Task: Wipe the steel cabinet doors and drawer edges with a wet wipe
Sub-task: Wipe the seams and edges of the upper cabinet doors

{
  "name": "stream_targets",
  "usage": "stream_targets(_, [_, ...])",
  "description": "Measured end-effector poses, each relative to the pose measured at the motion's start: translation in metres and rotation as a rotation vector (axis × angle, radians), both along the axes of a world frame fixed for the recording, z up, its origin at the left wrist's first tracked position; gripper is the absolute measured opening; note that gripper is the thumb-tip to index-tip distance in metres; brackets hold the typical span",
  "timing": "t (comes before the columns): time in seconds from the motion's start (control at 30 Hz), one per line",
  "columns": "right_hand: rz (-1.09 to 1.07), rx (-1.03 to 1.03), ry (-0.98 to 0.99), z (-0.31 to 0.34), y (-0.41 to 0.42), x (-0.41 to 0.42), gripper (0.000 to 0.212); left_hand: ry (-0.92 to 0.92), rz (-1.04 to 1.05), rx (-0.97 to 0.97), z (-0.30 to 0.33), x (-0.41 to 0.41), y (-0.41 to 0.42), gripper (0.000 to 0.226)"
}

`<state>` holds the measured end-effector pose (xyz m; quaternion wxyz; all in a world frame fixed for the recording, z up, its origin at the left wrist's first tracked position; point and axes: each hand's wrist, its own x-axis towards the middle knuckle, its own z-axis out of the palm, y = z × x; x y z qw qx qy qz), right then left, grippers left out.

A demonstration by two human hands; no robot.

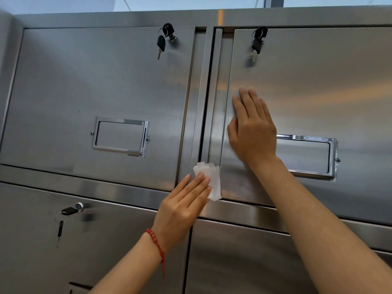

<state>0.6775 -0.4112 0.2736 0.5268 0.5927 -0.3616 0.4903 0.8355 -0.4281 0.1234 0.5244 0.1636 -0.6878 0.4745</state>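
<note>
Two bare hands on a steel cabinet, one pressing a wet wipe against the centre post.

The left hand (pixel 184 205), with a red bead bracelet (pixel 157 244) at its wrist, lies flat with straight fingers on the white wet wipe (pixel 209 180), pressing it against the vertical post (pixel 203 98) just below the middle of the frame; nothing is pinched or curled round. The right hand (pixel 251 129) rests flat, fingers straight and together, on the upper right drawer front (pixel 318 81), its fingertips at the drawer's left edge, holding nothing. That drawer's label holder (pixel 307 157) sits just right of the wrist. Keys hang from the locks of the upper left drawer (pixel 163 40), the upper right drawer (pixel 257 42) and the lower left drawer (pixel 65 217).
</note>
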Motion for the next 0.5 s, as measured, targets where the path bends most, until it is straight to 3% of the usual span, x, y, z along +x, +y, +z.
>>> stream_targets(0.1, [-0.007, -0.001, -0.001, 0.001, 0.000, 0.000, 0.043, -0.016, 0.009, -0.025, 0.007, 0.003, 0.000, 0.023])
stream_targets(0.5, [0.012, -0.019, 0.002, 0.000, -0.001, 0.000, 0.043, -0.016, 0.019, 0.014, 0.010, 0.000, 0.002, 0.034])
